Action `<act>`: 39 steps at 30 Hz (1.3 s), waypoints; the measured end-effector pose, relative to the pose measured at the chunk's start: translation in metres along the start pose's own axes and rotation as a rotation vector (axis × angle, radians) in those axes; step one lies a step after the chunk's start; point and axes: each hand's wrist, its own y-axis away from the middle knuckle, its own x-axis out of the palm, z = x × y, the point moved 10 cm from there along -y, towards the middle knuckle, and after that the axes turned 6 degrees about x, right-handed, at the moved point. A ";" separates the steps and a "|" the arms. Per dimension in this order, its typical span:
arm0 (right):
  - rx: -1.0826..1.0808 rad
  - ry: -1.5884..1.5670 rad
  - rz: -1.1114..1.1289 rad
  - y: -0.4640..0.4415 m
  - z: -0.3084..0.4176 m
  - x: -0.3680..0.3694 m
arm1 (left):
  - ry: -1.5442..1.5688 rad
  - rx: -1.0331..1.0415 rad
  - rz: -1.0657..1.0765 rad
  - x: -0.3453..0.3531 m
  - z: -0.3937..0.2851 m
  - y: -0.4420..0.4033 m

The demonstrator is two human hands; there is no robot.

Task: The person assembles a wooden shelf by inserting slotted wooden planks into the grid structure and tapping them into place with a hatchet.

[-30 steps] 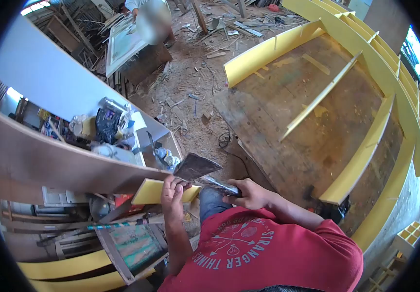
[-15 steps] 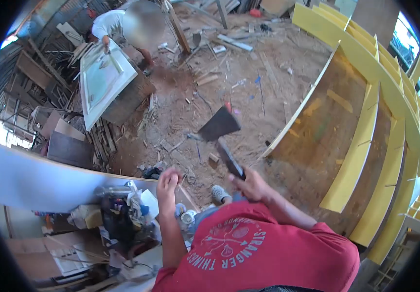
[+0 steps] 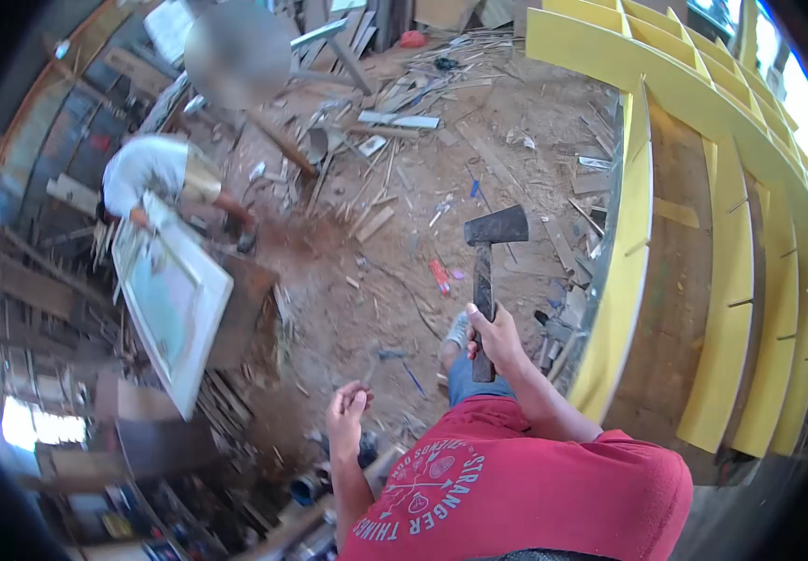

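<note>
My right hand (image 3: 496,338) is wrapped around the dark handle of a hatchet (image 3: 497,227), held in front of my body. Its wide grey blade points up and to the right, above the littered dirt floor. My left hand (image 3: 350,404) is raised at the lower middle with its fingers curled and the thumb against them. Whatever may be pinched there is too small to make out. A red shirt covers my body below both hands.
A large yellow wooden frame (image 3: 610,309) stands on the right. At left, a co-worker in a white shirt (image 3: 147,173) bends over a white-framed panel (image 3: 208,323). Wood scraps (image 3: 399,121) and a red object (image 3: 439,276) litter the floor. Stacked boards line the left.
The hatchet has swung from tilted left to upright. My view has shifted; the yellow frame is nearer. The co-worker has bent lower over the panel. My left hand stays curled.
</note>
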 end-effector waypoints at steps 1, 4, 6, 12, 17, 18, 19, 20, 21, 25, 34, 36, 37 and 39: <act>0.015 -0.004 -0.004 -0.032 0.007 0.005 | -0.017 -0.023 0.002 -0.004 0.005 -0.031; -0.014 -0.044 -0.006 -0.122 0.068 0.019 | -0.081 -0.095 0.014 0.013 -0.002 -0.150; 0.059 -0.048 -0.031 -0.139 0.092 0.020 | -0.134 -0.052 0.121 0.043 -0.031 -0.210; 0.028 -0.088 -0.232 -0.190 0.192 -0.021 | -0.158 0.118 0.410 0.210 -0.138 -0.389; -0.047 -0.297 -0.487 -0.246 0.242 -0.091 | -0.289 0.273 0.789 0.387 -0.197 -0.495; -0.065 -0.319 -0.557 -0.250 0.257 -0.103 | -0.349 0.313 0.882 0.422 -0.208 -0.514; -0.105 -0.387 -0.612 -0.258 0.266 -0.116 | -0.383 0.372 0.943 0.459 -0.221 -0.534; -0.151 -0.453 -0.669 -0.266 0.274 -0.131 | -0.411 0.436 1.005 0.502 -0.238 -0.551; -0.204 -0.521 -0.726 -0.273 0.284 -0.140 | -0.436 0.508 1.069 0.545 -0.259 -0.568; -0.381 -0.757 -0.946 -0.299 0.331 -0.170 | -0.367 0.822 1.156 0.699 -0.342 -0.622; -0.748 -1.228 -1.023 -0.378 0.464 -0.234 | -0.459 1.701 1.276 0.904 -0.501 -0.506; -0.809 -1.326 -0.996 -0.432 0.483 -0.273 | -0.575 1.760 1.334 0.947 -0.471 -0.499; -0.853 -1.332 -0.981 -0.452 0.501 -0.295 | -0.721 1.630 1.445 0.970 -0.457 -0.506; -0.744 -1.348 -0.864 -0.481 0.523 -0.305 | -1.027 1.349 1.643 0.998 -0.426 -0.527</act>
